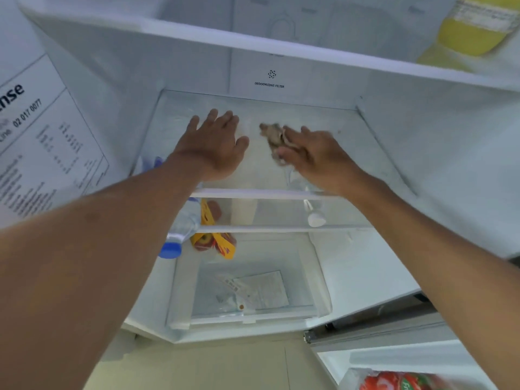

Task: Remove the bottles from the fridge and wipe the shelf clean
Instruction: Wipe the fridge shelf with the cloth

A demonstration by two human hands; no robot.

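While both hands reach deep into the fridge, the left hand [215, 140] lies flat on the glass shelf [365, 153] with its fingers straight and spread, holding nothing. Just to its right, the right hand [312, 152] presses a crumpled brownish cloth [274, 137] against the glass; the cloth pokes out past the fingertips, and motion blur hides whether the fingers curl around it or only push it along. No bottles stand on this shelf near either hand, so the clearing looks done and the wiping is under way.

One bottle with a blue cap [176, 235] lies on a lower level, under the left forearm, beside a yellow and red packet [216, 243].

The main risk is weight: with the left palm leaning on glass, a hard press could tip or shift the shelf. A loosely held cloth could also slip out from under the right fingers during a fast stroke and slide toward the back wall.

Room to move is good ahead of and between the hands. The tight spots are the raised rim along the right side, beyond the right hand, and the back corners past the fingertips, where dirt likely collects. The upper shelf overhangs the wrists, so lifting the hands high would knock it.
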